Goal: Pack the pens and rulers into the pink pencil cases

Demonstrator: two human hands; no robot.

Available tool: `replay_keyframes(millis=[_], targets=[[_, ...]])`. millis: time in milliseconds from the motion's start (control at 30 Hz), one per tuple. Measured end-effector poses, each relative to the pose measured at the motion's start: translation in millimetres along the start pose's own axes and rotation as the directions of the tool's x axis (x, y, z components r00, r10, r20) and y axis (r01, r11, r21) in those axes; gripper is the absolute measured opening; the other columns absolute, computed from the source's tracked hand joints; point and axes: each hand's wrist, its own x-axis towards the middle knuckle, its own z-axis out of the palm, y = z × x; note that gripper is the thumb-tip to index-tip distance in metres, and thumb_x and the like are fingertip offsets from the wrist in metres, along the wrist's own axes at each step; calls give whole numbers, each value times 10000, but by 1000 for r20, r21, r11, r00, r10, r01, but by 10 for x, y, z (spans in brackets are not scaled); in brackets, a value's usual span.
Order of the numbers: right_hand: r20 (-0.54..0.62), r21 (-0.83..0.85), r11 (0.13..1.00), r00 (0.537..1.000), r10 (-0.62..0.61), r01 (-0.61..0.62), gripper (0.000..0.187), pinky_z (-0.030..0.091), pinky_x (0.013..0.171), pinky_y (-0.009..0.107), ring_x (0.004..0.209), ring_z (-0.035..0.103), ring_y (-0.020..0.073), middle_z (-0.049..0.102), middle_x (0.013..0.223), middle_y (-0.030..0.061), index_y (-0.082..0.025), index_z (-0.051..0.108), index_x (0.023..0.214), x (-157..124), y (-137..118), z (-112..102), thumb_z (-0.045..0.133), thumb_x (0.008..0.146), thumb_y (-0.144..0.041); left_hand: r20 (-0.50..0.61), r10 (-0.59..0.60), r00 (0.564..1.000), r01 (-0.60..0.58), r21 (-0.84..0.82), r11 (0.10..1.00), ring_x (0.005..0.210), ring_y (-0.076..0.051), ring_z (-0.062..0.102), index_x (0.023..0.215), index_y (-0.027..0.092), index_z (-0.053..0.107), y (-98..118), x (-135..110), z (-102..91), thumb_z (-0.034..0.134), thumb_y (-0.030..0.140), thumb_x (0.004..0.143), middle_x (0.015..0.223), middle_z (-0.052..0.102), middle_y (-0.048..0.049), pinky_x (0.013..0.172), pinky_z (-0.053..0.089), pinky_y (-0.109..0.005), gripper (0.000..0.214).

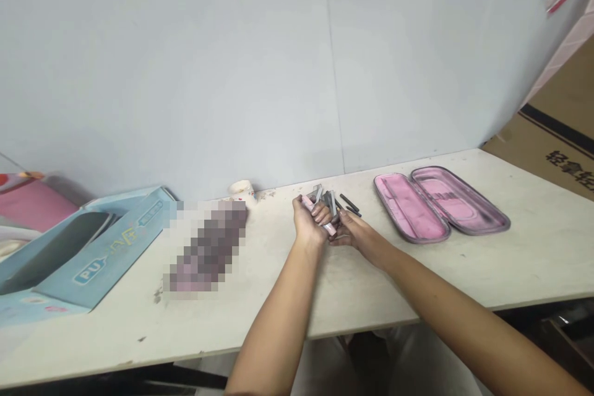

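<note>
My left hand [310, 219] is closed around a bundle of pens [323, 203], one pink and several grey or black, held above the white table [352, 284]. Just to its right, my right hand [350, 232] pinches the lower end of the same bundle with curled fingers. Two dark pens [350, 204] lie on the table just behind the hands. To the right, an open pink pencil case [439, 204] lies flat with both halves showing and nothing visible inside.
A light blue box [78, 253] lies open at the left, with a pink item [32, 204] behind it. A blurred-out pinkish object [206, 247] lies left of my hands, a small white cup [242, 189] by the wall. A cardboard box [552, 130] stands far right.
</note>
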Motion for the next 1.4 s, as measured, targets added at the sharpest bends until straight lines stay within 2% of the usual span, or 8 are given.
replay_keyframes(millis=[267,467,600,733,867,1067,1267,1400], targets=[[-54,-162,987,998,-31,22,408,518,707,356,736,587,156,588,795,26,-200,524,843,-15,16,-6,483,750,-596,19,-32,999,31,59,998,285,-48,191,574,171,394,2,-3,-56,296,422,868,385,220,71,306,117,-158,399],[-207,-487,817,868,-452,309,389,463,862,345,990,555,181,585,1081,69,-217,518,1073,-45,-99,-130,537,770,-459,139,-60,988,-18,501,865,335,-42,314,775,168,486,-277,-103,-72,487,442,816,469,384,57,351,227,-143,278],[-169,-491,820,892,-420,293,361,517,669,323,738,610,156,621,1055,74,-223,580,1063,-78,-179,-176,492,793,-445,187,-81,979,-63,653,754,368,-50,368,767,170,477,-489,-177,-77,573,401,761,501,426,48,360,234,-146,250],[-186,-433,825,859,-476,363,365,508,714,317,768,613,157,651,998,71,-203,587,1046,-75,-178,-192,535,768,-433,235,-49,971,-118,647,753,372,-41,345,773,164,492,-542,-190,-67,575,414,758,501,426,52,367,228,-151,265],[-182,-411,862,899,-397,297,406,500,581,305,561,577,132,674,863,58,-205,563,1099,-78,-170,-191,536,769,-439,277,20,961,-203,652,730,397,-57,384,672,142,487,-528,-171,-78,545,477,763,488,435,27,380,260,-168,352],[-191,-474,787,826,-531,395,263,451,868,353,936,599,186,668,962,49,-208,639,954,-129,-210,-183,550,772,-376,287,-61,956,-151,659,737,333,-19,217,659,165,431,-524,-192,-68,570,521,731,441,308,86,342,123,-142,389],[-257,-454,796,797,-546,399,234,440,885,349,969,594,184,668,983,46,-216,629,950,-158,-213,-163,552,778,-354,267,-12,964,-182,689,701,319,-23,185,662,176,427,-566,-223,-42,544,561,728,403,276,99,328,127,-143,407],[-254,-447,810,814,-522,380,248,449,865,348,978,589,190,666,981,48,-213,621,948,-147,-206,-167,555,772,-375,281,-61,958,-157,689,707,324,-36,257,603,167,412,-576,-203,-79,416,655,743,414,320,68,334,167,-159,508]])
